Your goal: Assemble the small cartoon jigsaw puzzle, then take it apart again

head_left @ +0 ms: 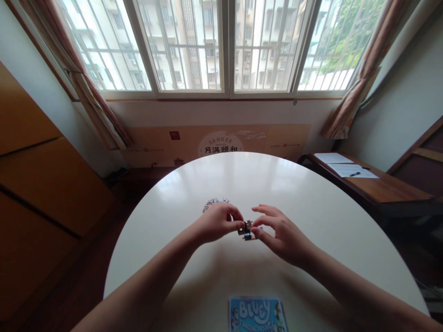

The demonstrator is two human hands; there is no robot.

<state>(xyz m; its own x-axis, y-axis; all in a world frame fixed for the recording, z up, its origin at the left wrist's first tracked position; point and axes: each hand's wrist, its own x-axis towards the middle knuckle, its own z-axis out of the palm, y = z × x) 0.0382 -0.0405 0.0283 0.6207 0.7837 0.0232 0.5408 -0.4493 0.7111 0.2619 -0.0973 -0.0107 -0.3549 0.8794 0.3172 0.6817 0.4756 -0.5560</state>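
Observation:
Over the middle of the white table, my left hand (221, 223) pinches the left edge of a small cluster of jigsaw puzzle pieces (247, 230), thumb and forefinger together. The cluster is dark with tan, blue and white patches, and my fingers cover part of it. From the other side, my right hand (278, 235) holds a small tan jigsaw piece (249, 224) between thumb and forefinger at the cluster's upper right. Its other fingers are spread away. Just beyond my left hand, a pile of loose jigsaw pieces (214, 202) lies partly hidden.
A blue Bluey box or booklet (257, 316) lies at the near edge of the view on the round white table (155, 258). To the right stands a wooden side table (394, 184) bearing papers (349, 169) and a pen. A large printed cardboard panel (155, 143) leans below the windows.

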